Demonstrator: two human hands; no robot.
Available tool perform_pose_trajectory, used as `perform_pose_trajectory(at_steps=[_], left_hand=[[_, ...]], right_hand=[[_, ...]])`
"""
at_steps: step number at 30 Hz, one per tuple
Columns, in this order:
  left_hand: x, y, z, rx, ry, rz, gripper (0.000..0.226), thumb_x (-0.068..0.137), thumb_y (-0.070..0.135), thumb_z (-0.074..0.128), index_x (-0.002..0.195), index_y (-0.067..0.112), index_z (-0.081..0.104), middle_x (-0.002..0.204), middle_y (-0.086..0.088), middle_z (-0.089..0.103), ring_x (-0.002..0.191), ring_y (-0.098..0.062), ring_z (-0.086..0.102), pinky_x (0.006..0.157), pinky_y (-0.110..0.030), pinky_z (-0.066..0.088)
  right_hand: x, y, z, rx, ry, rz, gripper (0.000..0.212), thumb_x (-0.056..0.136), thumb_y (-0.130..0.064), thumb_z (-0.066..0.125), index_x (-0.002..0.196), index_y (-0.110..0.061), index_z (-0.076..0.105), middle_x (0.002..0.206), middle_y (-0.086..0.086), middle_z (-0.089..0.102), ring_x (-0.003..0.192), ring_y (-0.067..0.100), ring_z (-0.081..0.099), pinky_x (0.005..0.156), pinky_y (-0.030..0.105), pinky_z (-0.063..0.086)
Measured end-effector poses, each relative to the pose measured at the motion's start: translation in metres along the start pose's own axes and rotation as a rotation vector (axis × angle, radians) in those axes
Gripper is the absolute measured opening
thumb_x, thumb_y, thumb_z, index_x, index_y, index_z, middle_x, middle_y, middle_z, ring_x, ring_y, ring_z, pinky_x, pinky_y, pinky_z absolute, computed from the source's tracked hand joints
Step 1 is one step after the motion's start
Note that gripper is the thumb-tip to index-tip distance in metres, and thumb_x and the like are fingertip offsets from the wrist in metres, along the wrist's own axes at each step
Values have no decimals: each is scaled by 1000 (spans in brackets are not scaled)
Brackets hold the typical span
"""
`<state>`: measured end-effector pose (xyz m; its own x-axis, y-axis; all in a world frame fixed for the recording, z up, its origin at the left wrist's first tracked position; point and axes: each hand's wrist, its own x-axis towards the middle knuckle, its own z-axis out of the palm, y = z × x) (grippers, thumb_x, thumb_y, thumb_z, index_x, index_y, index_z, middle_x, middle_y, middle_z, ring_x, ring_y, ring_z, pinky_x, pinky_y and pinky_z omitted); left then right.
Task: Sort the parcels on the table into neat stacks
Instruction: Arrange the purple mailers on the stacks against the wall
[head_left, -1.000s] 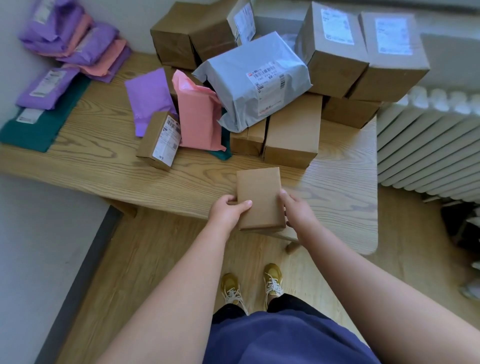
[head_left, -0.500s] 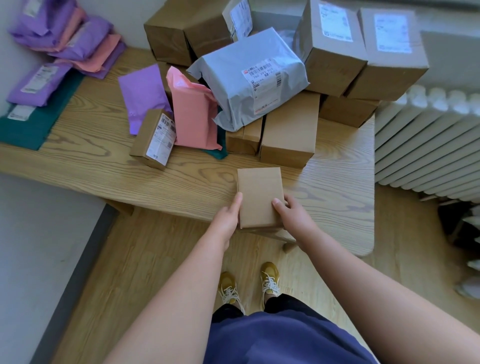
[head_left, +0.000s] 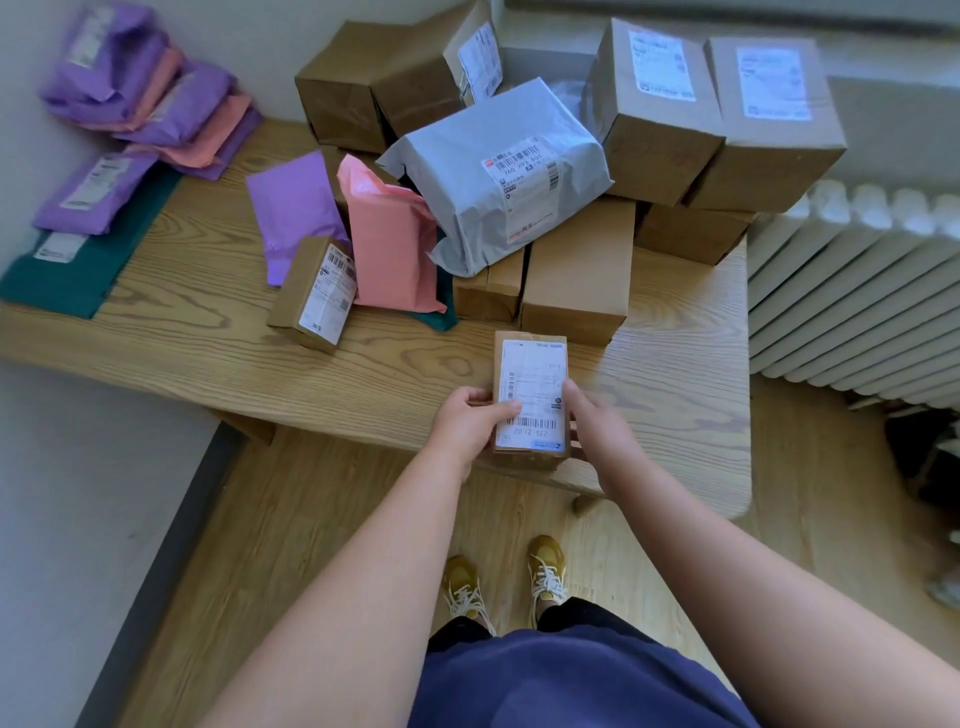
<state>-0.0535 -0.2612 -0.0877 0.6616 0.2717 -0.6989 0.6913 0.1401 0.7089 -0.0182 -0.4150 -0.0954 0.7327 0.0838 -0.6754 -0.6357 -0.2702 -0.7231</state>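
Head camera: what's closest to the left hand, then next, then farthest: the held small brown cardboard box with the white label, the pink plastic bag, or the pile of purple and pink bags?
1. The small brown cardboard box with the white label: gripped by the left hand.
2. The pink plastic bag: mid-table, farther back.
3. The pile of purple and pink bags: far back-left corner.
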Motion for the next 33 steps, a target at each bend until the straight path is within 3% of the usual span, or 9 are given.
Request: perform_pose_trajectory(at_steps=[4, 7, 13, 17, 20, 23, 26, 28, 33], left_hand=[[1, -2, 3, 29, -7, 12, 47, 88, 23, 74, 129, 14, 54, 111, -4, 71, 88, -14, 72, 66, -26, 58], [3, 0, 3, 101, 8, 27, 50, 89, 23, 73, 133, 13, 52, 117, -6, 69, 92, -16, 71, 75, -32, 60], [5, 7, 3, 201, 4, 52, 51, 89, 20, 72, 135, 15, 49, 119, -6, 68, 87, -13, 70, 69, -29, 60], [5, 14, 0, 96, -69, -46, 53, 88, 12, 72, 137, 14, 52, 114, -5, 71, 93, -17, 71, 83, -40, 61], [4, 24, -4, 86, -130, -68, 51, 88, 6, 70, 136, 16, 53, 113, -4, 71, 97, -17, 70, 89, -45, 58], [3, 33, -9, -32, -107, -35, 55, 88, 27, 72, 137, 18, 48, 118, -4, 67, 111, -23, 63, 96, -55, 52], [0, 47, -11, -230, -95, -44, 68, 78, 65, 68, 121, 13, 58, 122, -7, 63, 118, -26, 55, 99, -62, 45], [0, 52, -13, -281, -83, -49, 75, 73, 71, 68, 116, 10, 60, 121, -8, 64, 116, -24, 55, 98, -63, 46], [-3, 44, -14, -184, -92, 0, 28, 88, 20, 71, 110, 11, 55, 110, -9, 69, 104, -21, 64, 97, -59, 50]], right_hand=[[2, 5, -4, -17, -47, -45, 42, 97, -37, 60, 134, -18, 55, 110, -1, 72, 93, 13, 72, 74, 30, 59], [4, 6, -3, -75, -51, -61, 44, 98, -36, 59, 138, -18, 52, 115, 1, 70, 95, 14, 71, 78, 33, 60], [4, 5, -1, -172, -47, -114, 45, 100, -37, 54, 142, -19, 50, 119, -1, 70, 96, 11, 71, 81, 33, 60], [3, 2, -7, -123, -91, -82, 44, 99, -36, 57, 139, -19, 51, 119, -1, 69, 96, 10, 70, 74, 26, 58], [4, -4, -12, -96, -114, -61, 49, 96, -32, 63, 141, -20, 49, 122, -1, 68, 101, 15, 70, 85, 36, 59], [2, -12, -17, -56, -99, -129, 53, 91, -32, 70, 138, -22, 49, 123, -2, 66, 108, 16, 66, 99, 47, 52], [-5, -27, -16, 64, -68, -165, 51, 89, -56, 63, 126, -21, 54, 123, -1, 63, 114, 17, 60, 102, 47, 49], [-8, -35, -12, 148, -59, -131, 64, 87, -70, 52, 129, -21, 53, 125, -1, 62, 117, 18, 57, 102, 46, 49], [-13, -33, -6, 137, -40, -132, 51, 90, -56, 63, 124, -19, 53, 120, -3, 59, 109, 11, 57, 98, 40, 50]])
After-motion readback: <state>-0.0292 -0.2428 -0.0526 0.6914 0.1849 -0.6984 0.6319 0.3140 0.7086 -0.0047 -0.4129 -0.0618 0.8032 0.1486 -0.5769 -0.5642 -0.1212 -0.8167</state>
